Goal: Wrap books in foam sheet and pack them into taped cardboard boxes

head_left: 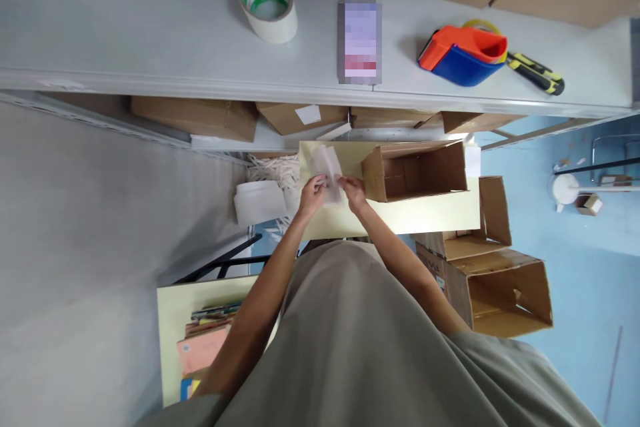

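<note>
Between my two hands is a thin, translucent whitish sheet or bag (327,161); which of the two I cannot tell. My left hand (313,195) pinches its left side with bent fingers. On the opposite side my right hand (355,193) grips the edge between thumb and fingers. The sheet is just above a pale yellow table (400,217). Close to the right of my right hand, an open cardboard box (374,177) lies on this table with its opening showing brown inner walls.
A grey shelf (165,27) ahead carries a masking tape roll (275,25), a tape dispenser (465,57) and a utility knife (537,73). Open cartons (500,287) stand at right. Left are a white foam roll (260,203) and paper strips (277,170). Books (203,350) lie behind.
</note>
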Demonstrator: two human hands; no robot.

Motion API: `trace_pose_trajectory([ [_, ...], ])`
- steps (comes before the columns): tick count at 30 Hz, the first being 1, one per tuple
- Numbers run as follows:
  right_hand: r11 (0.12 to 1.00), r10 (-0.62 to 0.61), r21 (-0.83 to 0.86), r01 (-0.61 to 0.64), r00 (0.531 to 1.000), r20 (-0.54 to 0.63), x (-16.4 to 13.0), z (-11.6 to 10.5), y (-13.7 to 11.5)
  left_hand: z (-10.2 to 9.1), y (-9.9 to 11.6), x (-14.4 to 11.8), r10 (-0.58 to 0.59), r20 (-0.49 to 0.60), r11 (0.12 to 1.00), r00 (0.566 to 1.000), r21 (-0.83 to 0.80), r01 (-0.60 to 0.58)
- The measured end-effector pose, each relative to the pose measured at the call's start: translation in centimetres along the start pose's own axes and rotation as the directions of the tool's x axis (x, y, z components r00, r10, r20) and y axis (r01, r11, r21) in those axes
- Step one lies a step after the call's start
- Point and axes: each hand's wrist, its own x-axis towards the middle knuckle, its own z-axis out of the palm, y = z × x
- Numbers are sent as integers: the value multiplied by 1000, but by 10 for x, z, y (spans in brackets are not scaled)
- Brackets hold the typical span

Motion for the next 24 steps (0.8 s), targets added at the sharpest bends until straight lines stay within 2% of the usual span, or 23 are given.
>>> trace_pose_trajectory([
  [3, 996, 28, 82, -35, 996, 90, -30, -5, -40, -26, 21, -21, 81, -100, 993, 992, -79, -89],
  [5, 994, -44, 107, 26, 985, 164, -55, -17, -74, -45, 42, -40, 204, -241, 970, 949, -80, -229],
  [9, 979, -176, 145, 140, 944, 279, -100, -62, -153, -76, 108, -79, 486, -428, 837, 762, -21, -546],
  [11, 976, -199, 148, 160, 930, 309, -112, -93, -190, -84, 143, -94, 588, -452, 758, 671, 18, -652],
  [13, 974, -224, 118, 196, 916, 333, -115, -127, -222, -84, 175, -106, 670, -434, 687, 602, 54, -725],
  [17, 943, -305, 10, 332, 851, 427, -100, -197, -272, -64, 222, -124, 789, -345, 602, 508, 267, -753],
  [21, 864, -365, -91, 494, 742, 563, -70, -255, -306, -21, 259, -137, 882, -180, 467, 436, 457, -757],
  [22, 841, -373, -107, 530, 713, 594, -61, -266, -311, -8, 266, -138, 894, -127, 433, 429, 485, -760],
  [24, 800, -382, -124, 587, 656, 651, -42, -284, -318, 19, 279, -138, 895, -37, 392, 444, 539, -745],
])
